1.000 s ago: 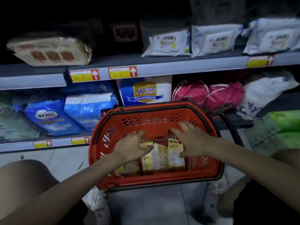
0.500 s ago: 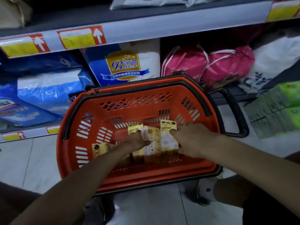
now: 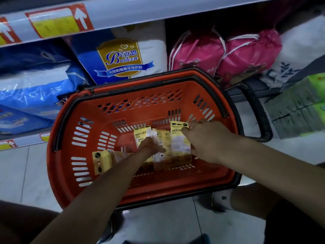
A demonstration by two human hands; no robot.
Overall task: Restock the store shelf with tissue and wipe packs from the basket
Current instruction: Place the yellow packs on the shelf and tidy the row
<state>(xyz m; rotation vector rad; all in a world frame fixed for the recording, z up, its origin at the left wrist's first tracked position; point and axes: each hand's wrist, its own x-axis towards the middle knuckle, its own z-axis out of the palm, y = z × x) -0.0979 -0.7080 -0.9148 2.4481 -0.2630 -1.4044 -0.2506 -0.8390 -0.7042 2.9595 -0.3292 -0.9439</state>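
Observation:
An orange basket [image 3: 70, 155] with black handles sits on the floor in front of me. Several yellow wipe packs stand in its bottom. My left hand [image 3: 151, 149] grips the middle packs [image 3: 161, 138] from above. My right hand [image 3: 207, 140] holds the rightmost yellow pack [image 3: 179, 143], fingers curled over its top and side. One more yellow pack [image 3: 102, 162] lies apart at the left of the basket floor. The store shelf [image 3: 123, 13] with price tags runs above and behind the basket.
Blue tissue bags [image 3: 35, 88] and a blue-white Baileen pack [image 3: 121, 57] fill the low shelf behind the basket. Pink drawstring bags [image 3: 225, 53] and a white bag [image 3: 302, 50] sit to the right. Green packs [image 3: 302, 106] are stacked on the floor at right.
My head has tilted down and closer to the basket. Both hands have sunk deeper among the yellow packs and closed round them.

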